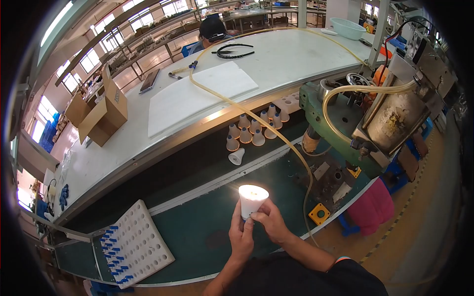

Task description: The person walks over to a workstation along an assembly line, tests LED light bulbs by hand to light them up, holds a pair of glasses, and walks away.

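A white, cone-shaped light bulb (253, 201) glows at its wide top, tilted slightly toward me above the green work surface (197, 239). The fingers of my left hand (241, 237) are wrapped round its lower left side. My right hand (269, 219) grips it from the right, with the thumb near the narrow base. Most of the base is hidden by the fingers. Farther off, several similar cone-shaped bulb parts with blue tips (245, 135) stand upright in a cluster. One white bulb body (236, 157) lies on its side in front of them.
At left lies a white foam tray (143, 241) with holes and blue pieces along one edge. A green press machine (340, 118) stands right, near a yellow button box (320, 214). A yellow hose (247, 112) crosses the bench. Behind are a cardboard box (106, 114) and a seated person (212, 33).
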Demonstrator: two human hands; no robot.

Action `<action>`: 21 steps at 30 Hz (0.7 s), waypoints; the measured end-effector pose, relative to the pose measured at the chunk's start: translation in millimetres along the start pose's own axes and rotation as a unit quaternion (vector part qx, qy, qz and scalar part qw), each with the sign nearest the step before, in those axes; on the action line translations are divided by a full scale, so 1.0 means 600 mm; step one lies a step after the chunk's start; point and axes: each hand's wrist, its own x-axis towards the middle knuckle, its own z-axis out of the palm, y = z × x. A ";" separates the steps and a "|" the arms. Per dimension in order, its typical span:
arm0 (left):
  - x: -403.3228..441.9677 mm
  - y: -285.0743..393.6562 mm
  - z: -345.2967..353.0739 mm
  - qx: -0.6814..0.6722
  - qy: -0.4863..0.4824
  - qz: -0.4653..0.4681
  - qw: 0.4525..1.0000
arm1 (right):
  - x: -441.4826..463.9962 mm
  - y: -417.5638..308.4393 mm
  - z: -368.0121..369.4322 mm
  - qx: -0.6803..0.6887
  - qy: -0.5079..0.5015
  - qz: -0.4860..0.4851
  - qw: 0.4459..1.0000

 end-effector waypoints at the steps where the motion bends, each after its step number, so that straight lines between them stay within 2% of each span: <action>1: 0.000 -0.001 0.000 -0.007 0.001 -0.002 1.000 | 0.000 -0.002 0.000 0.001 -0.008 0.000 1.000; 12: -0.005 -0.008 0.001 -0.045 0.012 -0.001 0.999 | -0.003 -0.004 -0.001 0.018 -0.043 -0.009 0.999; 21: -0.010 -0.023 -0.009 -0.022 0.013 0.005 1.000 | -0.002 0.003 -0.006 -0.071 -0.018 -0.024 0.997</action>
